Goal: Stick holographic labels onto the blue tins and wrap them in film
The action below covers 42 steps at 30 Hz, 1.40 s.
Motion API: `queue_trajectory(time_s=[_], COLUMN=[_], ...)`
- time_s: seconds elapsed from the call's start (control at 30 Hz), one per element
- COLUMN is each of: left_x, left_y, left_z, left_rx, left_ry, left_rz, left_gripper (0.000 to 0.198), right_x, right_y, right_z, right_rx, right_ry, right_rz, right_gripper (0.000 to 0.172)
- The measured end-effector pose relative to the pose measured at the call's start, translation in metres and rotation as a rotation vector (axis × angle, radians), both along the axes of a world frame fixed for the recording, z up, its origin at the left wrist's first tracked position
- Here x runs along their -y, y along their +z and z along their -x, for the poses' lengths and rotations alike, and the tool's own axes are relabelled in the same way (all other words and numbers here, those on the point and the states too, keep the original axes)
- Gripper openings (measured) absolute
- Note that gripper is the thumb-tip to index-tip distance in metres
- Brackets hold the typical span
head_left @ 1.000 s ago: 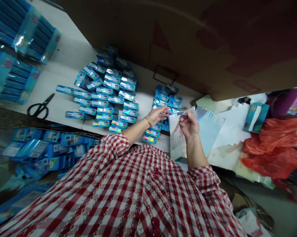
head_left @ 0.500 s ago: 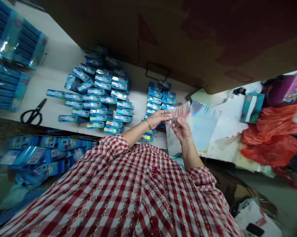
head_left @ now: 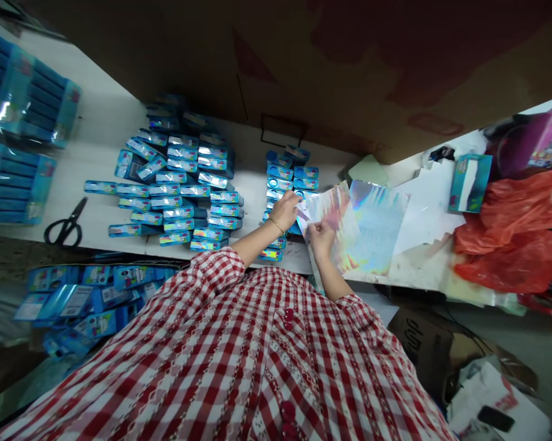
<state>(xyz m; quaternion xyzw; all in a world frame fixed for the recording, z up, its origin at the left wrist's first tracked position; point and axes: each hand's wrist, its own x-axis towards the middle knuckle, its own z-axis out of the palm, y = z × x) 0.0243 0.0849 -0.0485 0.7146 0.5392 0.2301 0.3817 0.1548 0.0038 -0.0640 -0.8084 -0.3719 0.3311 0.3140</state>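
Both my hands hold a shiny holographic sheet [head_left: 331, 214] over the front edge of the white table [head_left: 111, 122]. My left hand [head_left: 285, 210], with a gold bangle at the wrist, pinches the sheet's left corner. My right hand [head_left: 320, 234] grips its lower edge, fingers closed. Under it lies a stack of holographic sheets [head_left: 377, 226]. Just left of my hands stands a small pile of blue boxes [head_left: 287, 177]. A bigger pile of blue boxes [head_left: 179, 177] lies further left.
Black scissors [head_left: 65, 223] lie near the table's front left. Wrapped packs of blue boxes [head_left: 23, 92] sit at far left, more blue boxes [head_left: 92, 294] below the table. A big cardboard box [head_left: 349, 67] stands behind. Red plastic bags [head_left: 510, 239] and a teal carton [head_left: 469, 182] are at right.
My left hand went from open and reaching to closed on the sheet's corner. My right hand moved left and down with the sheet, which now lies flatter over the stack.
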Motion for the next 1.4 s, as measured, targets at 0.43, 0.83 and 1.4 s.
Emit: queue_trajectory(time_s=[0.43, 0.83, 1.4], left_x=[-0.004, -0.005, 0.003], left_y=[-0.005, -0.013, -0.013], left_z=[0.001, -0.008, -0.013], left_rx=[-0.100, 0.140, 0.520], left_ry=[-0.077, 0.107, 0.289], left_rz=[0.162, 0.399, 0.732], left_gripper=[0.040, 0.015, 0.036], right_x=[-0.004, -0.058, -0.044], right_y=[0.011, 0.011, -0.007], right_z=[-0.065, -0.051, -0.059], right_rx=[0.094, 0.532, 0.394], right_ry=[0.219, 0.754, 0.688], right_rz=[-0.201, -0.372, -0.409], right_gripper=[0.027, 0.031, 0.032])
